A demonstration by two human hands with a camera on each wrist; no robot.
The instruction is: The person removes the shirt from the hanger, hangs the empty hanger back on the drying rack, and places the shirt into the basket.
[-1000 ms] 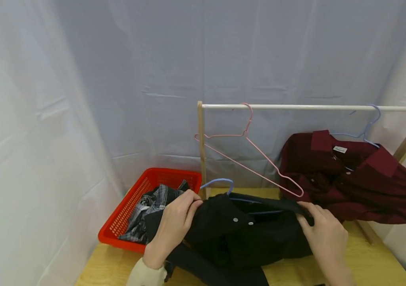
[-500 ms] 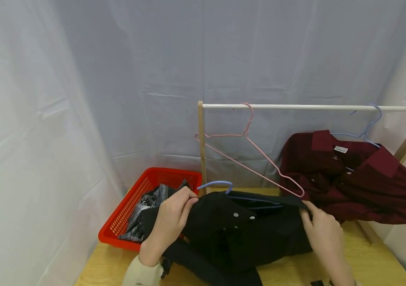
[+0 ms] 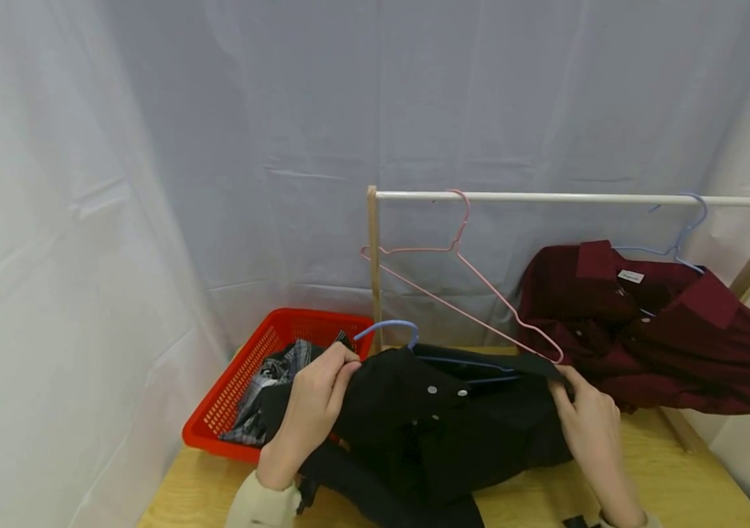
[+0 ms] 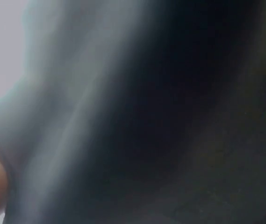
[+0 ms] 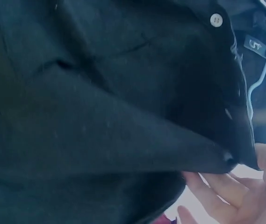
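Head view: lying on the wooden table (image 3: 671, 484) just in front of the clothes rail (image 3: 572, 197), black shirt (image 3: 454, 433) with blue hanger (image 3: 388, 327) inside; left hand (image 3: 311, 407) gripping its left shoulder, right hand (image 3: 589, 422) pinching the right one. Left wrist view: only blurred dark cloth. Right wrist view: fingers (image 5: 217, 191) grasping the shirt's edge.

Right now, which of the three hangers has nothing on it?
The pink hanger on the rail is bare. One blue hanger carries the maroon shirt; the other sits inside the black shirt.
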